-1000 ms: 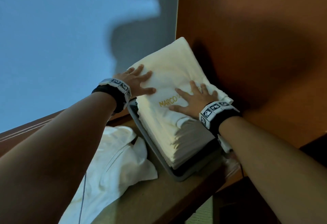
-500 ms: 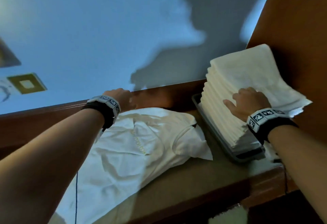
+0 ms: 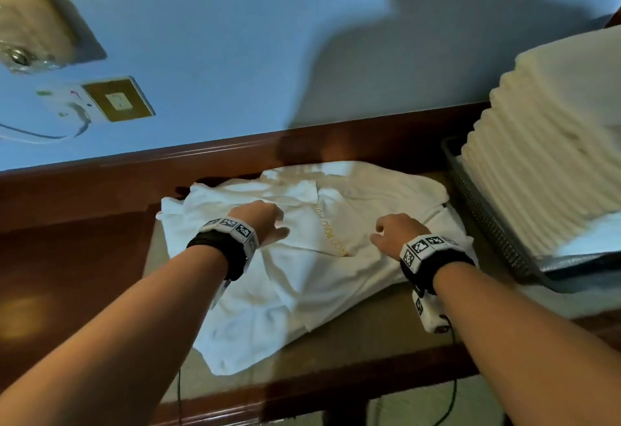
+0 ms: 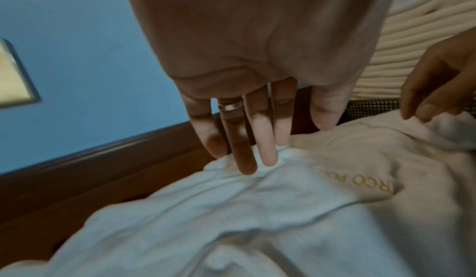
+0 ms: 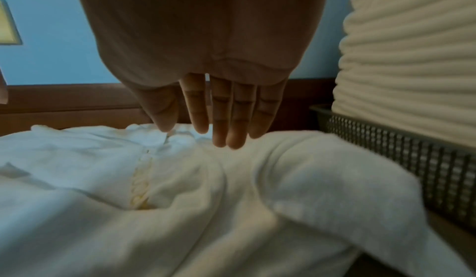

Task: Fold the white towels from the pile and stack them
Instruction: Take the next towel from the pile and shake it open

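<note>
A rumpled white towel with gold lettering lies spread across the middle of the worktop, reaching its back edge. The left hand and right hand hover just over it, fingers straight and loose, holding nothing. At the worktop's right end, the folded stack fills a mesh tray.

Hotel room: monogrammed towels, wall switch plate
</note>
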Tool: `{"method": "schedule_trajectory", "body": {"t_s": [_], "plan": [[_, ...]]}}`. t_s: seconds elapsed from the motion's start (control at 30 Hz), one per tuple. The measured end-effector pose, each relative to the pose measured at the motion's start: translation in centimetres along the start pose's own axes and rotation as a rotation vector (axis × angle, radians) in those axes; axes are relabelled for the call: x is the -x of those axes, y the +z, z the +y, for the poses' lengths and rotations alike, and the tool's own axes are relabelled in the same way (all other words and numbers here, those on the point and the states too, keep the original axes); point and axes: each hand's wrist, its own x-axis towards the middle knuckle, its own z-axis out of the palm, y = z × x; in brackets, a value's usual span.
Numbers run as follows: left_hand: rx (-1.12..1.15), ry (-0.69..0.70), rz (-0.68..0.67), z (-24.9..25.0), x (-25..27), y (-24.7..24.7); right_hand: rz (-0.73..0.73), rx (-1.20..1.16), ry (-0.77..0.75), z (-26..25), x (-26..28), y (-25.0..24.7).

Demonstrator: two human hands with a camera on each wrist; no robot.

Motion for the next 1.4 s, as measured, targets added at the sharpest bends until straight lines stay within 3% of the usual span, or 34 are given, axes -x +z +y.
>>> {"method": "schedule_trajectory", "body": {"t_s": [0.13, 0.33, 0.53, 0.6, 0.7, 0.83, 1.0, 1.17, 1.4], "plan": [[-0.006, 0.076, -0.095, 2.4, -3.3, 2.4, -0.083, -0.101, 0.047, -0.7, -3.2, 3.5], [-0.055, 0.293, -0.062, 6.2, -9.6, 4.2, 0.052, -0.185, 0.203, -1.6, -5.0, 6.4], [-0.353, 0.528, -0.068, 10.5, -12.6, 6.0, 0.019, -0.239, 0.048, -0.7, -4.3, 7.1], [-0.345, 0.547, -0.082, 10.8, -12.3, 5.5, 0.002, -0.284, 0.013, -0.5, -3.5, 6.0], [-0.229, 0.559, 0.021, 9.3, -10.4, 2.7, 0.055, -0.393, 0.015, -0.8, -2.5, 3.3], [-0.060, 0.508, 0.137, 4.8, -6.1, -4.2, 0.209, -0.510, -0.030, -4.3, -0.7, -1.8], [0.079, 0.392, 0.273, -5.2, 2.3, -10.9, 0.191, -0.415, -0.172, -12.5, 2.8, -6.5], [0.090, 0.275, 0.501, -17.7, 13.1, -13.4, 0.231, -0.206, -0.193, -21.6, 8.3, -8.8], [0.138, 0.047, 0.671, -33.9, 26.9, -14.5, 0.321, -0.060, -0.213, -32.9, 15.4, -12.3]]}}
